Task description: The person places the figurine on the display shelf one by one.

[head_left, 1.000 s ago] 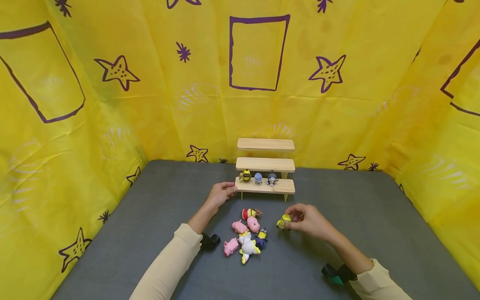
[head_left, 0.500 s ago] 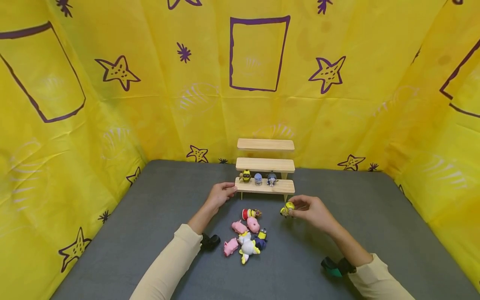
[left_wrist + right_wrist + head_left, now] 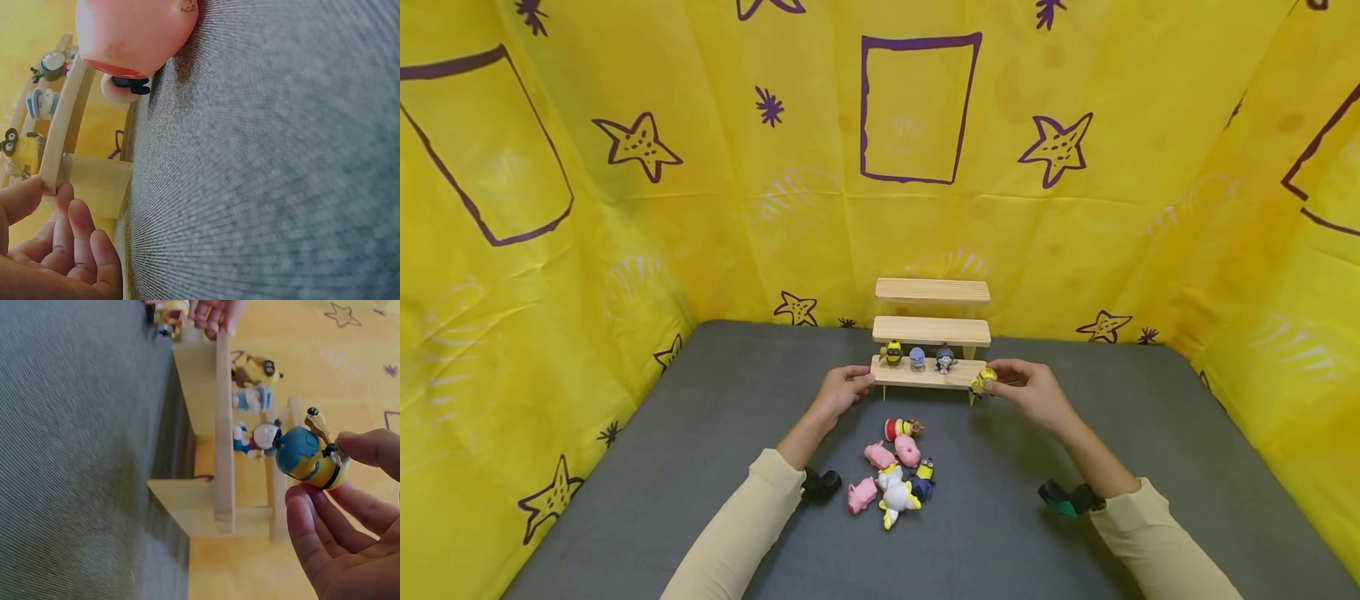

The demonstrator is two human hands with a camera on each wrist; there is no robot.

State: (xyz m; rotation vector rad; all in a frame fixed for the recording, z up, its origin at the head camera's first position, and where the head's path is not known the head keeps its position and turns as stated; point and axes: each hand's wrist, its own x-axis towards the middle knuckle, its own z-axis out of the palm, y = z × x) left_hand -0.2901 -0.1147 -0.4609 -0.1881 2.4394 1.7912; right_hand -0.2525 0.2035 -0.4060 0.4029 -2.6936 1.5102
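A three-step wooden display shelf (image 3: 925, 377) stands at the back of the table. My left hand (image 3: 842, 390) pinches the left end of its lowest step, thumb on top and forefinger beneath (image 3: 47, 237). My right hand (image 3: 1033, 393) holds a yellow Minion figure (image 3: 983, 382) with a blue lower body (image 3: 299, 453) between thumb and fingers, at the right end of the lowest step. On that step stand a yellow figure with dark goggles (image 3: 892, 353), a pale blue figure (image 3: 917, 358) and a dark-hooded figure (image 3: 945, 359).
In front of the shelf lie pink pig figures (image 3: 907, 451), a white figure with yellow parts (image 3: 897, 496), a Minion in dark blue (image 3: 923, 481) and a red-and-yellow figure (image 3: 898, 428). A yellow patterned cloth (image 3: 722, 208) hangs behind the grey table (image 3: 737, 358).
My right hand has carried the Minion figure away from me, from beside the loose figures up to the lowest step's right end. The left hand stays on the shelf.
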